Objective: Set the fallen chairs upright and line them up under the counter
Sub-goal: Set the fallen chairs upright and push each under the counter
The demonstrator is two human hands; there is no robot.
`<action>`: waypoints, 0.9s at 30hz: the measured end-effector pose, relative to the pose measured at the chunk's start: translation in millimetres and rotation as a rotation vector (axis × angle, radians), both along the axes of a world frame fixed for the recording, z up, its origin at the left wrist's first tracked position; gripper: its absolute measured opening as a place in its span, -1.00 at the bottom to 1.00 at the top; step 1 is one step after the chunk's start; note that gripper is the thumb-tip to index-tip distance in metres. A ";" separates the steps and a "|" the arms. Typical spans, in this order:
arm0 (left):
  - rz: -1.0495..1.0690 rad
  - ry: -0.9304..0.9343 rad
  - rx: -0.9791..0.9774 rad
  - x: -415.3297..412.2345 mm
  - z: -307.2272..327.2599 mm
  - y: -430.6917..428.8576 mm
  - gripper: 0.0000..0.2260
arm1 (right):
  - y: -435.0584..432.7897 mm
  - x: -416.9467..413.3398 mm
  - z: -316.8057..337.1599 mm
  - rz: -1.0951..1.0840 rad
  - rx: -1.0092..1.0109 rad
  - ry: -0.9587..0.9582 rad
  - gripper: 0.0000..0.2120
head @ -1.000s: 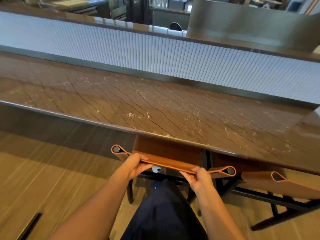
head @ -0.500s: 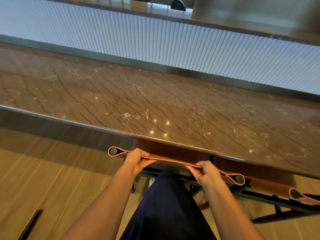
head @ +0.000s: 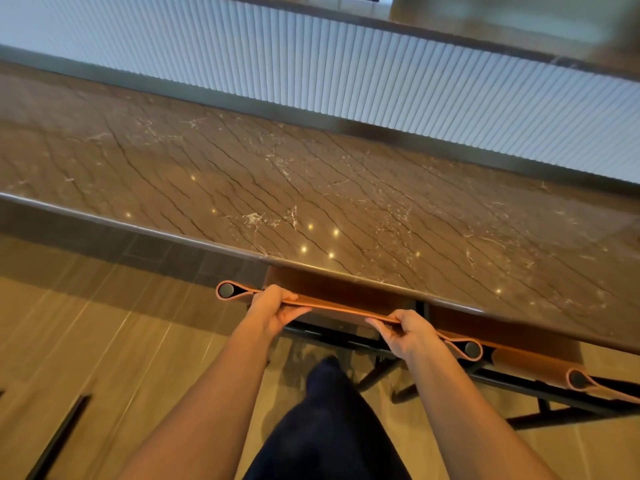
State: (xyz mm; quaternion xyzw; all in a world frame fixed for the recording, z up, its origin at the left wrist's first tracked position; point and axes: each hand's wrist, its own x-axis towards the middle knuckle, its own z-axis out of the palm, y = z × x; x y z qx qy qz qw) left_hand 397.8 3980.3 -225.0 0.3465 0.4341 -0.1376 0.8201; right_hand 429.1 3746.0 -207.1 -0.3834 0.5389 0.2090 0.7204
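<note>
A chair with a tan leather backrest (head: 341,309) and black metal frame stands upright, its seat tucked beneath the brown marble counter (head: 311,188). My left hand (head: 275,308) grips the top edge of the backrest near its left end. My right hand (head: 407,332) grips the same edge near its right end. A second tan chair (head: 540,363) stands upright just to the right, its seat also under the counter edge; the two backrests nearly touch.
A white ribbed panel (head: 381,71) rises behind the counter. Wood-look floor (head: 104,358) spreads out to the left, with a dark bar (head: 59,434) lying at the lower left. My dark-clothed leg (head: 329,427) is right behind the chair.
The chair has slid forward, so less of its seat shows in front of the counter edge. Its right end now lies closer to the second chair. My view has tilted down.
</note>
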 end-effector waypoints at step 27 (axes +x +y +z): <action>0.324 -0.390 0.348 -355.2 103.9 -99.3 -0.78 | -10.6 -260.7 86.2 1.053 0.102 -0.720 -0.74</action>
